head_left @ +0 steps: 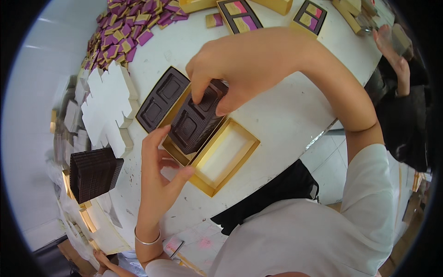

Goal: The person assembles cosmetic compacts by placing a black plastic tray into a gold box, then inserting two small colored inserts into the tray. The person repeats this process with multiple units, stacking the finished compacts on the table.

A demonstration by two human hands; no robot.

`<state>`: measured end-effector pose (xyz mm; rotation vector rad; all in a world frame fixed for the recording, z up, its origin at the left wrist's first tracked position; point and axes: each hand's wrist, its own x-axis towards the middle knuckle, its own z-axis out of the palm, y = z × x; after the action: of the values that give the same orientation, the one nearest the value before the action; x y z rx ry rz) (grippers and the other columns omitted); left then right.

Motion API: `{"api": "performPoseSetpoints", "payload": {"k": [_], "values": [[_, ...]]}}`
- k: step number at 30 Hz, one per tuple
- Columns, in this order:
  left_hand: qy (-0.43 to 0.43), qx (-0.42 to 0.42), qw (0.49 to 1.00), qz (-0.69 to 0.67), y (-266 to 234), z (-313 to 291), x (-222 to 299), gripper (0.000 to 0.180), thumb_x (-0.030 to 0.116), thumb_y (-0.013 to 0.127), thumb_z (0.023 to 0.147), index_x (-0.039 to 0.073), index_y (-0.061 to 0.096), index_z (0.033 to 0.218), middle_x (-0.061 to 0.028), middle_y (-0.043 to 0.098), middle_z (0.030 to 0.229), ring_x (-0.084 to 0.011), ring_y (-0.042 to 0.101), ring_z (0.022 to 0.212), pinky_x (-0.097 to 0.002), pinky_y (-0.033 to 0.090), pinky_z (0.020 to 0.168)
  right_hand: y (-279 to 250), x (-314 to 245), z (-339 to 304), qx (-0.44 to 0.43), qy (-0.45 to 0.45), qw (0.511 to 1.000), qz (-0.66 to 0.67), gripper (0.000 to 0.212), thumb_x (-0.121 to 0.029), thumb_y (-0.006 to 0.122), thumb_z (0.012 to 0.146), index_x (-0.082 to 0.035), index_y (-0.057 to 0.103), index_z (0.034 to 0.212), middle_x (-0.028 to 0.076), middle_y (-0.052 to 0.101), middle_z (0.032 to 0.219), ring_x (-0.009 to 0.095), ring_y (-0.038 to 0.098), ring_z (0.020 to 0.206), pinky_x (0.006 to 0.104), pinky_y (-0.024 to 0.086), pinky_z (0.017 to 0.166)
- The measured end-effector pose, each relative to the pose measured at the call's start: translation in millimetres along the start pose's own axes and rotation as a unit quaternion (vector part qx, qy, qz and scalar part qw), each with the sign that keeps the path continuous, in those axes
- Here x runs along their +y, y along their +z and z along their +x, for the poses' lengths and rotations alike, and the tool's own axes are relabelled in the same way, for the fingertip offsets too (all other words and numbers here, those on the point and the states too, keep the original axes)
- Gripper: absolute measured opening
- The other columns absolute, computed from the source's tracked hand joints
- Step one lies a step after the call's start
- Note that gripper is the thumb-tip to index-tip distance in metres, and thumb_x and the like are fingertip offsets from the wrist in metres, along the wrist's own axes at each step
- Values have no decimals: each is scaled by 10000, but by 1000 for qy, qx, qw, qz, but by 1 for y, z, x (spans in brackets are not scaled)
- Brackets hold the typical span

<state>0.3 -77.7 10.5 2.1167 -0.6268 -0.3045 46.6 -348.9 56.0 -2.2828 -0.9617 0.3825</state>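
My right hand pinches a thick stack of dark brown plastic trays by its far end, thumb and fingers on opposite sides. The stack sits tilted over a gold box, partly inside it. My left hand grips the near end of that box, with thumb and index finger at its two corners. To the left, touching or close beside it, lies another gold box with a brown two-pocket tray in it. On the right is a gold box with no tray, its pale bottom showing.
Purple and gold wrapped pieces are heaped at the far left. Flat white card blanks and another brown tray stack stand at left. Filled boxes lie at the back. Another person's hand shows at far right.
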Motion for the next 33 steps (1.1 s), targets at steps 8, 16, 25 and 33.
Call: {"api": "performPoseSetpoints", "payload": {"k": [8, 16, 25, 33], "values": [[-37, -17, 999, 18, -1, 22, -4, 668, 120, 752, 710, 11, 446, 1293, -79, 487, 1181, -152, 540, 952, -253, 470, 734, 22, 10, 8, 14, -27, 1000, 6, 314, -203, 699, 708, -27, 676, 967, 109, 630, 958, 241, 618, 836, 350, 486, 661], [-30, -15, 999, 12, -2, 20, -9, 715, 200, 739, 752, 4, 394, 1347, -128, 454, 1319, -184, 563, 1050, -294, 448, 908, 18, 33, 8, 50, -86, 991, 89, 250, -28, 602, 716, -19, 668, 957, 122, 623, 972, 262, 594, 899, 340, 470, 749], [-5, 5, 1000, 22, 0, 25, -7, 704, 192, 800, 675, 4, 476, 1271, -104, 463, 1189, -207, 498, 1075, -305, 459, 851, 40, 46, 7, 113, -169, 977, 58, 173, -31, 530, 736, 5, 642, 863, 138, 608, 904, 280, 569, 909, 355, 461, 776], [26, -14, 989, 148, -1, 23, -6, 705, 194, 793, 679, 27, 495, 1296, -133, 453, 1235, -234, 505, 1007, -328, 419, 883, 74, 28, -13, 191, -100, 937, -274, 487, -392, 564, 849, 58, 593, 1033, 135, 591, 1083, 256, 523, 1028, 361, 440, 845]]}}
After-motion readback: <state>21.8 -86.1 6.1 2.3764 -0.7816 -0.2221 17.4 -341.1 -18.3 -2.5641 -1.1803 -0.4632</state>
